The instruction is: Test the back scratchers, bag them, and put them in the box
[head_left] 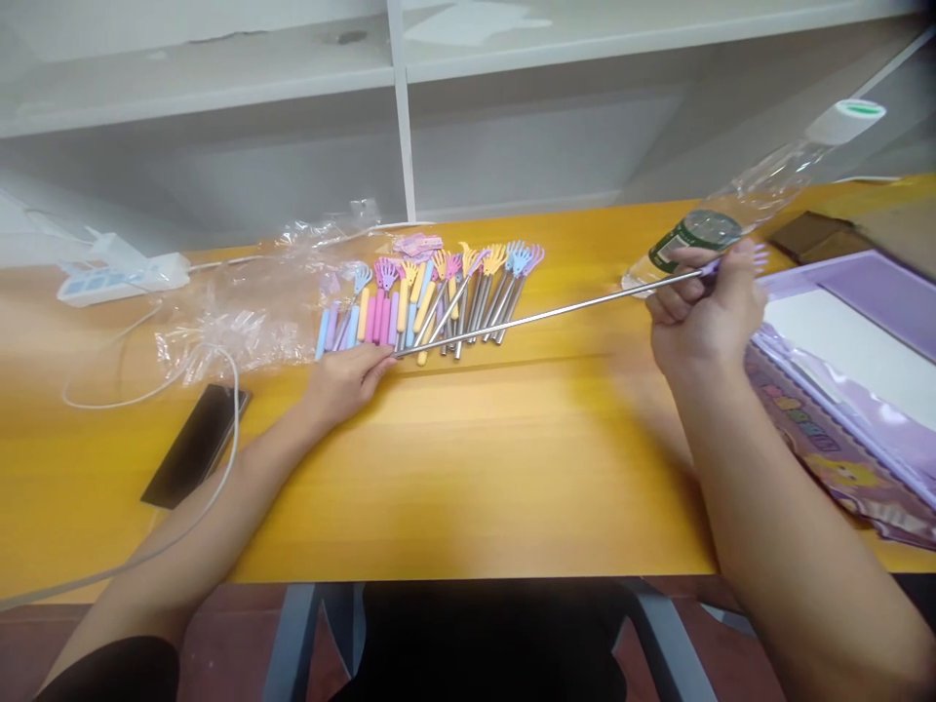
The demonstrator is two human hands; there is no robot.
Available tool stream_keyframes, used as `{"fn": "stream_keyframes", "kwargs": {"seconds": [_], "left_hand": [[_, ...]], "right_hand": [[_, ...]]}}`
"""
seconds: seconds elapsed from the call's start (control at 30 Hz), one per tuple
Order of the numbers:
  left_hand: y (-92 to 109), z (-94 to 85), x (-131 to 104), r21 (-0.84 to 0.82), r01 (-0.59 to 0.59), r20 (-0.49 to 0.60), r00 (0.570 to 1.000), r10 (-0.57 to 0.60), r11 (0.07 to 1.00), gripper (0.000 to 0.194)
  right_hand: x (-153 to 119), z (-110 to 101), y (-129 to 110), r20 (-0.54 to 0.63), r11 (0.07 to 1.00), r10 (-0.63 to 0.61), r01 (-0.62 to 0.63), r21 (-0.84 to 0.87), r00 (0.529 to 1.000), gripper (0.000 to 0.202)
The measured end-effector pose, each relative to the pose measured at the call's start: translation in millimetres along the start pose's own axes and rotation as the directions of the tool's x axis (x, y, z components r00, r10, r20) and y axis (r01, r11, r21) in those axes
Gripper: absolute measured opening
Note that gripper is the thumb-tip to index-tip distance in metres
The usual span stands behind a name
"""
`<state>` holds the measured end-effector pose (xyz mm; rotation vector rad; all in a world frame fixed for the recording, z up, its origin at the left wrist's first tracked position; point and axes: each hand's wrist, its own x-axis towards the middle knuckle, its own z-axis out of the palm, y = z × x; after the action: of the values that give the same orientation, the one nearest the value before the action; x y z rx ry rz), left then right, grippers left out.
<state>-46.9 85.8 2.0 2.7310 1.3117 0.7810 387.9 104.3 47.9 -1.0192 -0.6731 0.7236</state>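
An extended telescopic back scratcher (541, 316) stretches between my two hands above the table. My left hand (351, 375) pinches its thin end at the left. At the right, my right hand (706, 307) is closed around the other end, where purple claw tips stick out past the fingers. Behind the rod lies a row of back scratcher parts: metal rods with coloured claw heads (519, 258) on the right, and pink, yellow, blue and purple handles (376, 317) on the left. My left hand partly covers the lower ends of some handles.
A clear bottle (767, 185) with a white cap stands tilted in view behind my right hand. An open purple box (840, 409) is at the right. Crumpled clear plastic bags (241, 312), a power strip (124, 278), a phone (194, 444) and a white cable (235, 429) lie left.
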Motion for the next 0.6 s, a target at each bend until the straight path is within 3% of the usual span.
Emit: {"fn": "stream_keyframes", "kwargs": {"seconds": [0.17, 0.3, 0.47, 0.6], "left_hand": [[8.9, 3.9, -2.3, -0.07, -0.013, 0.018, 1.0, 0.014, 0.997, 0.038], [13.4, 2.6, -1.7, -0.079, 0.005, 0.027, 1.0, -0.003, 0.997, 0.039], [27.4, 6.3, 0.5, -0.133, 0.014, 0.031, 0.999, -0.01, 0.991, 0.039], [38.5, 8.3, -3.3, -0.173, 0.038, 0.014, 0.999, -0.037, 0.984, 0.038]], "right_hand": [[-29.4, 19.2, 15.0, 0.153, 0.999, -0.04, 0.04, 0.002, 0.987, 0.051], [-49.6, 31.1, 15.8, 0.146, 0.998, -0.052, 0.055, -0.016, 0.988, 0.049], [-83.7, 48.4, 21.9, 0.295, 0.998, 0.056, -0.048, -0.036, 0.954, 0.055], [-103.9, 59.9, 26.1, 0.331, 0.994, 0.112, -0.111, -0.024, 0.937, 0.056]]}}
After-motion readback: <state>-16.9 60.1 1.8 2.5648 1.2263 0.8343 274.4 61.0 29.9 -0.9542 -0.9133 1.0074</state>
